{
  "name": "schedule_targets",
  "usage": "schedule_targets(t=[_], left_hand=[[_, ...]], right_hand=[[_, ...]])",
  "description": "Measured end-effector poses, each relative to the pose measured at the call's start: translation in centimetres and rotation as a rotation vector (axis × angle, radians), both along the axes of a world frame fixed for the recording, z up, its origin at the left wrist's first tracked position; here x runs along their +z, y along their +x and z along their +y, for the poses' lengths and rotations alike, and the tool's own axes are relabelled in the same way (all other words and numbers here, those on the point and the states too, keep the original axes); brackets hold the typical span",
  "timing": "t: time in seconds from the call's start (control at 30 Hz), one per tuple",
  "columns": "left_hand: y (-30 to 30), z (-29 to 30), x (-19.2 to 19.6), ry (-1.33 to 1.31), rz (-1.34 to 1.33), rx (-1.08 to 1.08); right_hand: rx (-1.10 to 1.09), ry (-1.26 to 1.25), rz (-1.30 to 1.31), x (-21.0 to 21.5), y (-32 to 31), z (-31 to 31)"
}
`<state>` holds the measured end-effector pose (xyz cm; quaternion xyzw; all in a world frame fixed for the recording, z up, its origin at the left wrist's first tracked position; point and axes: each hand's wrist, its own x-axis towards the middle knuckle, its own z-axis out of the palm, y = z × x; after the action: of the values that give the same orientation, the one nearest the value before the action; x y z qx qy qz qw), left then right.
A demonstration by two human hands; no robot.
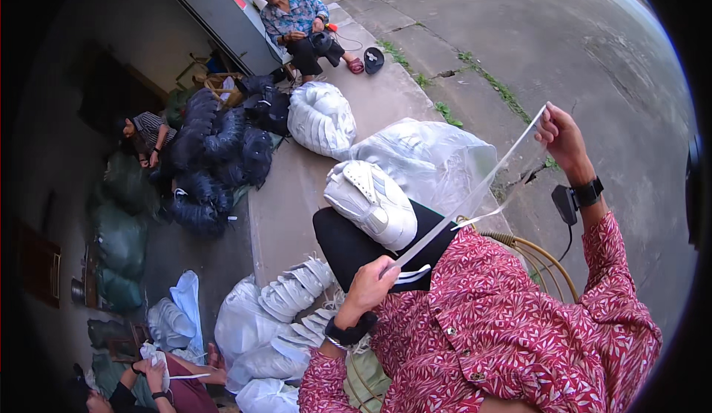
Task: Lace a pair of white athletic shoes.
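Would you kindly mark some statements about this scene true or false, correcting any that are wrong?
The left hand and right hand both hold a white strip. True.
The right hand appears below the left. False: above it.
A white shoe upper rests on black trousers. True.
In the picture, green bags lie left of the black bundles. True.
The black bundles lie right of the shoe upper. False: left of it.
The person holding the strip wears plain blue. False: the shirt is red with white leaves.
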<state>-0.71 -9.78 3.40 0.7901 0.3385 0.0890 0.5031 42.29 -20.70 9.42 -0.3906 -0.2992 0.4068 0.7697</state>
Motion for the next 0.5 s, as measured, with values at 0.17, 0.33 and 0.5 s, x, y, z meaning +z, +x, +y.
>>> schedule_targets(t=[0.17, 0.33, 0.5], left_hand=[[-1.7, -0.9, 0.2, 0.209, 0.066, 0.070], [-3.2, -3.3, 7.7, 0.004, -0.208, 0.202], [-1.4, -5.4, 14.8, 0.210, -0.259, 0.062]], right_hand=[[-0.030, -0.191, 0.295, -7.6, 0.0, -0.3], [0.066, -0.161, 0.230, -7.2, -2.1, 1.1], [0.157, -0.208, 0.134, -7.8, -3.9, 0.6]])
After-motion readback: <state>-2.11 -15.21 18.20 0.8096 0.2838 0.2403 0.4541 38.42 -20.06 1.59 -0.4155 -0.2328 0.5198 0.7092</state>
